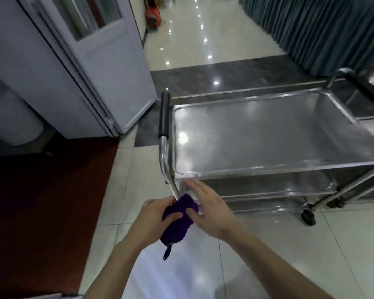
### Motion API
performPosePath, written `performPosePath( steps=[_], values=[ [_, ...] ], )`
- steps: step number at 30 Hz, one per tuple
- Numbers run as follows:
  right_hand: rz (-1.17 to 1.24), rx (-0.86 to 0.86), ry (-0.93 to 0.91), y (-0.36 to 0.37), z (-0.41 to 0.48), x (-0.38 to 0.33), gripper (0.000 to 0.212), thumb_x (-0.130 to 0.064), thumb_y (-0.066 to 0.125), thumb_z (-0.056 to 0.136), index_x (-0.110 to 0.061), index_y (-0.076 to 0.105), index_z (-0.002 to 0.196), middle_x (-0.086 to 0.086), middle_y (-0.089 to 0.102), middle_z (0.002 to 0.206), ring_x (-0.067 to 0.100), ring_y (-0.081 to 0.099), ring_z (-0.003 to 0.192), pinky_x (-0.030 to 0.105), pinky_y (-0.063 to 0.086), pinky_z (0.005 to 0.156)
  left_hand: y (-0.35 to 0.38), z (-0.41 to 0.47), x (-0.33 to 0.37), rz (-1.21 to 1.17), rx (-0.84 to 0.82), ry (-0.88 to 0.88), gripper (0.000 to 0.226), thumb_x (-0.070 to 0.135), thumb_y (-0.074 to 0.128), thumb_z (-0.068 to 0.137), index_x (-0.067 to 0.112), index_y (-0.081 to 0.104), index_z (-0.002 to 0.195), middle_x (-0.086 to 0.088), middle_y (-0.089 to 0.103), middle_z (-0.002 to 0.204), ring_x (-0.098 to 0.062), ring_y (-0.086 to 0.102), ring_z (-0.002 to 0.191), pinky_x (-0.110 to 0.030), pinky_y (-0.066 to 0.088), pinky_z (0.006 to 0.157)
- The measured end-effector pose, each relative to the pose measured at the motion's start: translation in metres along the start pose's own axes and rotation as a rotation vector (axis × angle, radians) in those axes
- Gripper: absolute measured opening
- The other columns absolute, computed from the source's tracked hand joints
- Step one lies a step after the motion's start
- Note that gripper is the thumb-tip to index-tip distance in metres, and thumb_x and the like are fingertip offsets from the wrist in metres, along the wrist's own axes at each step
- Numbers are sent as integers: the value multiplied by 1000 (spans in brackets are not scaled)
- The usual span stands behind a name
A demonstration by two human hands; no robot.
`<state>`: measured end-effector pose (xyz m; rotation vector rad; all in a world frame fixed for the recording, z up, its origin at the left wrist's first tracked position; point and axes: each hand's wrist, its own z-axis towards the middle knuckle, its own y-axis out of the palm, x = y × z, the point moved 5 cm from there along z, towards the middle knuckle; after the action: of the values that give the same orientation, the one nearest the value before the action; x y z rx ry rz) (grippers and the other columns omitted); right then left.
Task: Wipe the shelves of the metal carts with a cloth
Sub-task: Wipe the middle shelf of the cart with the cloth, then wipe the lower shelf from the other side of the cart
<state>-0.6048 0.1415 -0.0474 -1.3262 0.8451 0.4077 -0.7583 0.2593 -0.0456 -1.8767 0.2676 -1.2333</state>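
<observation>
Hiding part of cloth (175, 230): left hand (152, 214)

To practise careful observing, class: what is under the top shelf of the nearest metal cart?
A middle shelf and a bottom shelf show beneath the top shelf, castor wheels below. Only their near strips are visible; the top shelf hides the rest.

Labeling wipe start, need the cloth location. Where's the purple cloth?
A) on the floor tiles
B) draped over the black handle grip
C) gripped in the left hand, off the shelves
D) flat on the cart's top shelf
C: the left hand grips the purple cloth in the air, short of the top shelf, with the right hand touching it by the thumb.
</observation>
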Motion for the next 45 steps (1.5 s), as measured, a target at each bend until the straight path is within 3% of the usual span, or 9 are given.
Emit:
performPosePath(
  steps=[4,11,20,26,29,33,36,42,45],
  values=[
    [-65,0,-101,44,62,-85,19,-30,68,101,-31,72,119,-17,70,111,6,59,105,33,50,99,-95,-39,-67,5,53,-27,27,64,68,89,47,62,110,24,74,97,1,71,88,-26,60,69],
    [26,60,-68,93,142,-150,7,-40,71,101,-36,66,99,-20,63,93,2,60,91,23,51,78,-209,-52,-196,-50,139,-237,19,48,86,90,42,69,96,31,72,95,6,70,86,-20,55,69],
    [141,54,44,116,310,-143,32,-24,68,101,-38,61,129,-23,71,103,-4,67,93,11,53,74,-299,70,-258,-496,410,-190,23,28,89,89,23,74,106,8,80,105,-7,76,98,-25,64,79],
    [146,-69,-29,136,484,-160,74,-34,82,94,-45,45,157,-25,58,144,-3,65,114,16,57,91,-383,200,-296,-357,275,-170,27,50,89,81,38,77,101,11,79,103,-9,75,97,-33,65,77],
    [105,-42,-143,121,563,-179,48,-31,74,99,-46,57,141,-26,64,126,-5,63,110,14,55,85,-425,266,-308,-258,242,-67,29,50,90,84,44,74,107,15,77,105,-6,73,100,-27,60,81],
    [58,115,-141,80,645,-168,12,-30,69,97,-37,64,105,-19,63,97,3,61,93,19,47,74,-464,356,-342,-332,170,-60,68,49,101,70,36,58,120,9,74,113,-10,74,104,-31,65,84],
    [18,241,-81,48,700,-136,8,-28,69,97,-30,64,103,-15,60,97,7,58,87,26,46,74,-459,437,-369,-236,-7,-87,70,38,101,68,36,54,120,11,70,118,-4,71,105,-38,64,89],
    [17,497,163,-29,788,-47,13,-21,65,103,-27,61,113,-10,63,102,13,60,90,32,48,77,-455,657,-355,-89,-80,103,20,19,82,93,22,68,107,8,75,94,-6,71,88,-42,60,79],
    [82,643,348,-76,804,-3,24,-26,70,101,-31,56,119,-12,68,100,9,65,88,30,50,75,-459,755,-303,-121,-89,254,35,14,85,90,33,61,108,16,74,94,-1,70,86,-37,56,79]
  ],
)
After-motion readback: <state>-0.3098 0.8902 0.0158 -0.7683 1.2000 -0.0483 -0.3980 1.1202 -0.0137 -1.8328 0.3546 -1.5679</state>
